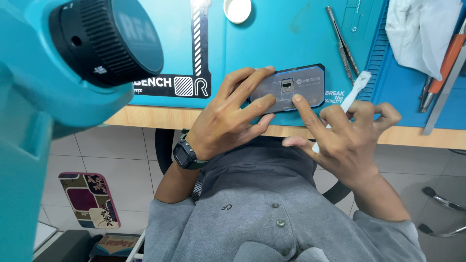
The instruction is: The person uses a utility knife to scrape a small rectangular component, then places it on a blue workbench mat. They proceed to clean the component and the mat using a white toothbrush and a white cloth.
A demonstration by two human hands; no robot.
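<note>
A flat grey rectangular plate [303, 86] with a small square chip [287, 85] in its middle lies on the teal work mat [272, 43] near the bench's front edge. My left hand [228, 116], with a dark wristwatch [184, 155], rests its fingers on the plate's left end. My right hand [347, 138] holds a white brush-like tool [353, 92] between its fingers. Its index finger presses on the plate just below the chip.
A large teal microscope body with a black knob [111, 39] fills the upper left. Metal tweezers [342, 46] lie on the mat behind the plate, a white round lid [237, 9] at the top, a white cloth [422, 29] and more tools at the right.
</note>
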